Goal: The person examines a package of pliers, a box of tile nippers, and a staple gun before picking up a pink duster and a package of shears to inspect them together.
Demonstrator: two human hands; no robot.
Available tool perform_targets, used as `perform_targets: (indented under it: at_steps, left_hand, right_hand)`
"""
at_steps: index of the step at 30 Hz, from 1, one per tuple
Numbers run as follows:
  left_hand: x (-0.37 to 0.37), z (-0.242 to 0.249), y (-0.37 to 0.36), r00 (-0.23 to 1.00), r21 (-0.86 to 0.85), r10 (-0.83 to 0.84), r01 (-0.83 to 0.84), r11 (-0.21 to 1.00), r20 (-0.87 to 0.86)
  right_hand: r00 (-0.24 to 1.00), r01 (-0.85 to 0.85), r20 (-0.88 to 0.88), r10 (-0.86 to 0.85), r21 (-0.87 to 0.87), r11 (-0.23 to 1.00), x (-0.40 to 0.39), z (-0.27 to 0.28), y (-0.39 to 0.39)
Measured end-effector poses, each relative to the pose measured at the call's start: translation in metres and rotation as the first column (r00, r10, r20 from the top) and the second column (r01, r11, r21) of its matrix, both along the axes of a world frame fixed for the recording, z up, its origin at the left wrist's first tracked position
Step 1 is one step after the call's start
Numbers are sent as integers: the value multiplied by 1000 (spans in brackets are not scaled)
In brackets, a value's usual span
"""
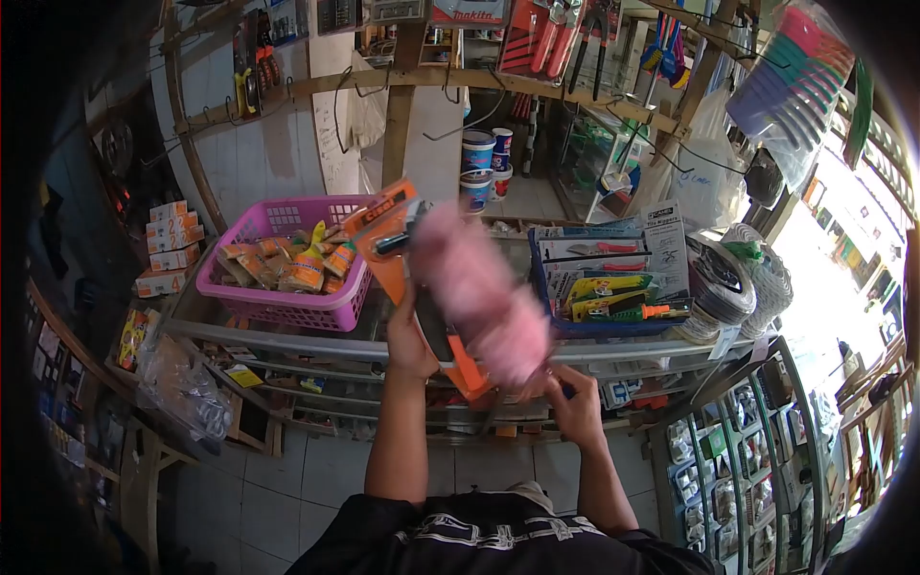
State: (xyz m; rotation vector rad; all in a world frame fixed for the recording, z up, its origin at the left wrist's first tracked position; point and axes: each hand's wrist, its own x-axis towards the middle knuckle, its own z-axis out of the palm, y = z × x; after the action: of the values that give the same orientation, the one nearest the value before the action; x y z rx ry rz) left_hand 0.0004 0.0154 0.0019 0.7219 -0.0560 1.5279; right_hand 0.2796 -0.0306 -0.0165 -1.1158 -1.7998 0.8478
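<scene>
My left hand (pixel 412 337) is closed around a long orange packaged tool (pixel 383 251) with a dark part along it, held up over the counter at a slant. The kind of tool cannot be made out. To its right, my right hand (pixel 577 406) grips the lower end of a pink fluffy duster (pixel 479 297). The duster is smeared by motion and overlaps part of the package in this view. Its head points up and left.
A pink basket (pixel 287 311) of small orange-labelled packets and a blue tray (pixel 613 328) of packaged tools stand on the glass counter (pixel 249 334). Orange-white boxes (pixel 171 251) are stacked at left, rope coils (pixel 757 278) at right. Wire hooks hang above.
</scene>
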Motion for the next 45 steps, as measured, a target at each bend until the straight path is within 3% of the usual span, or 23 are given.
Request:
perform_targets:
  at_steps: [1,2,3,4,5,7,11,13,15,16,18,21,22,24,29,31,33,34,37,40,43,45]
  left_hand:
    - [-2,-6,-3,999,-101,52,-53,993,-15]
    - [-3,-10,-2,994,29,-98,97,995,41]
    - [2,-8,-6,998,-187,60,-62,980,-15]
    - [-1,-17,-3,996,-147,81,-87,985,-49]
    - [-4,-24,0,991,-108,104,-112,988,-84]
    - [1,7,-10,987,-22,-24,21,1000,-157]
    - [-6,-30,10,995,-115,73,-65,991,64]
    - [-11,-16,7,990,87,-98,89,992,101]
    - [-2,-11,-1,989,-89,134,-128,988,66]
    - [-3,-11,4,993,38,70,-74,997,98]
    - [-2,-17,1,993,-61,74,-68,996,94]
    - [1,-5,-12,995,-26,57,-60,998,-86]
    - [1,-10,-12,984,-78,117,-128,989,-134]
    - [3,-22,-14,945,-167,225,-268,949,-237]
    - [-5,-28,-24,879,-159,131,-227,961,-459]
    - [-6,-29,-27,836,-134,124,-229,964,-535]
    - [-2,-20,-34,680,-25,263,-383,924,-684]
    - [-1,-16,-35,585,43,328,-448,893,-742]
    - [-10,-28,-36,556,140,337,-366,920,-760]
    - [-10,-16,-56,489,36,278,-446,894,-827]
    - [-21,-43,-53,560,-24,244,-428,904,-792]
    - [-19,-52,-50,527,-15,331,-548,837,-783]
  right_hand:
    - [999,41,-21,-42,-68,997,-1,2,1]
    - [999,-6,-40,5,-30,1000,0,3,3]
    - [997,-54,-57,54,13,998,1,5,6]
    - [992,-101,-73,104,55,993,3,5,8]
    - [992,-67,-108,65,-17,998,7,1,14]
    - [986,-7,-167,-21,-164,986,14,0,23]
    - [987,-81,-143,80,-5,997,10,6,15]
    - [990,-97,-108,87,-90,991,16,-1,14]
    - [984,-151,-117,135,-147,977,20,-7,12]
    - [974,-198,-144,176,-160,967,21,-9,12]
    - [965,-198,-212,156,-191,961,20,-9,11]
    - [967,-118,-244,73,-175,978,20,-12,21]
    - [957,-209,-243,157,-203,957,27,-12,22]
    - [959,-185,-242,145,-149,971,28,-16,27]
    - [976,-170,-162,145,-152,974,26,14,28]
    - [997,-12,-78,8,-52,999,16,28,28]
    - [991,120,54,-124,85,989,9,45,28]
    - [996,57,64,-63,94,994,9,53,23]
    - [983,18,169,-65,261,965,8,69,23]
    - [980,74,169,-109,200,977,5,80,21]
    - [989,-14,150,-8,149,989,7,72,22]
    - [987,11,156,-31,126,992,2,55,27]
